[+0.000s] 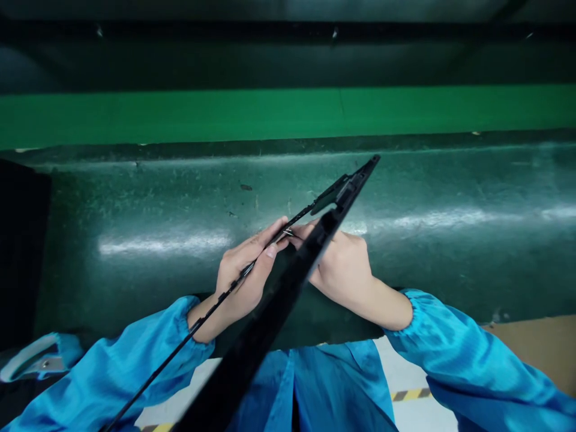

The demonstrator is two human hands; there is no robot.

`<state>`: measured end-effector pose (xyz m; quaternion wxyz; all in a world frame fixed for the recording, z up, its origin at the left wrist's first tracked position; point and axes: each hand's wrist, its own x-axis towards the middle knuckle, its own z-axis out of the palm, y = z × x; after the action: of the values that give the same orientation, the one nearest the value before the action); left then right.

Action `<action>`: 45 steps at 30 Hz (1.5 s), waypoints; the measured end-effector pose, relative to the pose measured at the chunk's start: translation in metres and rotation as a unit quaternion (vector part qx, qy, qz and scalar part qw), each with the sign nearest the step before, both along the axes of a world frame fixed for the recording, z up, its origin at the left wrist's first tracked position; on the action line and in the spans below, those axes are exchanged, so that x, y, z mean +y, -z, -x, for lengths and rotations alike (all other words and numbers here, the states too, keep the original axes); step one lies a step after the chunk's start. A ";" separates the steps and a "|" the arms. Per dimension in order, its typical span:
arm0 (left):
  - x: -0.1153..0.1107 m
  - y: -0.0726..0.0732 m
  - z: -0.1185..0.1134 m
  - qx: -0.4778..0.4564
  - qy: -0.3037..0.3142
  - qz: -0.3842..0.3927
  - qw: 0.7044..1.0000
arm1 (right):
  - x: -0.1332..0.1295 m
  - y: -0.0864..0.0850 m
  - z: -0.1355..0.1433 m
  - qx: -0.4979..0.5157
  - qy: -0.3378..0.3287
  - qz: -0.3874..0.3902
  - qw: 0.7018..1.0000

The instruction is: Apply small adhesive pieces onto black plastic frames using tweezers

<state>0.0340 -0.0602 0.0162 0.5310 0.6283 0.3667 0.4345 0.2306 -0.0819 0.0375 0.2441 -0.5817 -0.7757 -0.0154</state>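
Observation:
A long black frame (274, 318), seemingly plastic, stands tilted above the bench, its two narrow sides meeting at a far corner. My left hand (243, 279) grips the thinner, notched side between thumb and fingers. Close by, on the inner side of that edge, my right hand (346, 264) is closed, its fingertips pressed together beside a small shiny metal piece (288, 231). The near, thicker side of the frame crosses in front of my right fingers, so what they pinch is partly hidden. A flat dark plate (328, 197) sits near the far corner, between the two sides.
Beneath the hands is a dark green, worn bench top (450, 252) with small dark specks. A bright green strip (180, 117) runs along its back. A black object (22, 240) stands at left, near a light-blue strap (33, 357). Brown board (540, 348) lies at lower right.

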 end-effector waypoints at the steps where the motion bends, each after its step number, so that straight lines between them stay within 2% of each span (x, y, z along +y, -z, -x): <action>1: 0.000 0.000 0.000 -0.001 0.004 0.001 1.000 | 0.000 0.000 0.001 -0.016 0.004 -0.006 1.000; 6: -0.002 -0.001 -0.003 -0.001 -0.019 0.035 0.999 | -0.001 0.000 0.000 -0.045 0.011 -0.056 0.997; 11: -0.005 0.000 -0.002 -0.019 -0.027 0.048 0.998 | -0.003 -0.004 -0.003 -0.009 0.014 -0.072 0.997; 16: -0.005 0.002 0.001 0.014 -0.027 0.037 0.999 | -0.005 -0.006 0.000 0.027 0.007 -0.045 0.999; 21: -0.004 0.006 0.001 -0.022 -0.028 -0.003 0.999 | -0.004 -0.002 0.001 0.016 0.007 -0.019 1.000; 24: -0.002 0.005 0.002 0.000 -0.013 -0.012 1.000 | -0.004 -0.001 0.000 0.006 -0.001 -0.024 1.000; 27: -0.002 0.003 0.001 0.013 -0.012 0.000 1.000 | -0.004 0.001 0.000 -0.012 -0.002 -0.036 0.999; 30: -0.003 0.003 -0.001 -0.013 -0.023 0.022 0.999 | -0.004 0.003 0.002 -0.012 0.001 -0.022 1.000; 34: -0.005 0.003 -0.001 -0.029 -0.025 0.018 0.999 | -0.003 0.007 0.001 0.070 -0.013 0.036 0.997; 39: -0.004 0.001 0.000 -0.024 -0.044 0.006 0.999 | 0.002 0.007 -0.008 0.221 -0.058 0.068 0.971; 42: -0.001 0.002 0.001 -0.068 -0.055 0.027 0.996 | 0.005 0.004 -0.012 0.288 -0.091 0.070 0.951; 45: 0.002 0.002 0.002 -0.123 -0.026 0.060 0.990 | 0.007 0.002 -0.016 0.337 -0.101 0.090 0.932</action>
<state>0.0321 -0.0587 0.0140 0.5970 0.5272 0.3402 0.4999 0.2465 -0.0746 0.0356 0.4379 -0.4906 -0.7009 0.2762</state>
